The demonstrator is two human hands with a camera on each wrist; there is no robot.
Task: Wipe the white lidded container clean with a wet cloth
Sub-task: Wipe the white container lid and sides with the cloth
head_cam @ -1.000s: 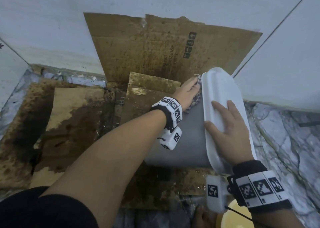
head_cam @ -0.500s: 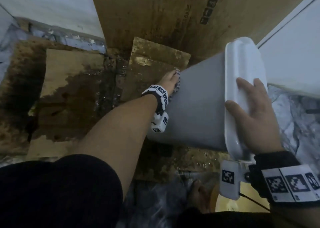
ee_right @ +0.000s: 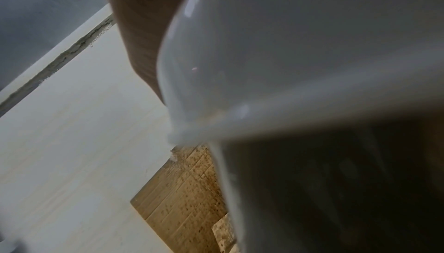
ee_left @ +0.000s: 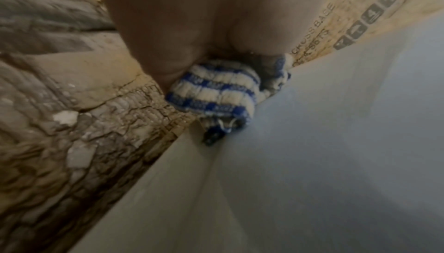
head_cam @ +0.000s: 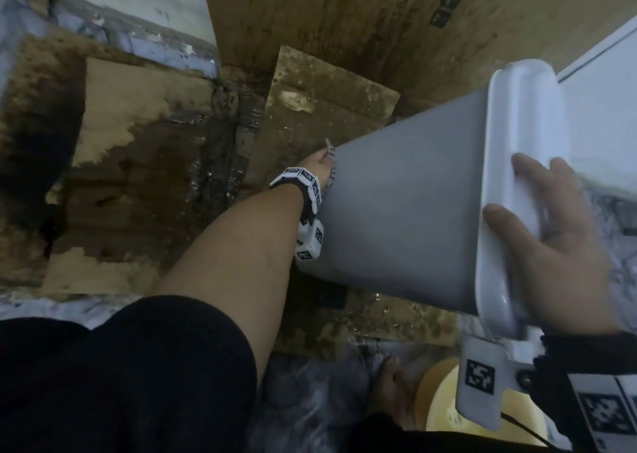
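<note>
The white lidded container [head_cam: 396,204] is tipped over on its side above the floor, its lid [head_cam: 517,142] facing right. My right hand [head_cam: 551,239] lies spread on the lid with fairly straight fingers and the thumb at the near rim; the right wrist view shows the lid [ee_right: 288,48] close up. My left hand [head_cam: 319,163] is at the container's base edge, where it grips a bunched blue-and-white checked cloth [ee_left: 216,90] and presses it against the container wall [ee_left: 336,143]. In the head view only a scrap of the cloth [head_cam: 331,171] shows.
Wet, stained cardboard sheets [head_cam: 144,184] cover the floor, and another sheet [head_cam: 344,15] leans on the white wall. A yellow basin [head_cam: 444,401] and my bare foot [head_cam: 389,387] are at the bottom right; my dark-clothed knee [head_cam: 120,377] fills the bottom left.
My left hand has slid the cloth along the container's side from near the lid to the base edge. The right hand stays on the lid. The view has moved closer.
</note>
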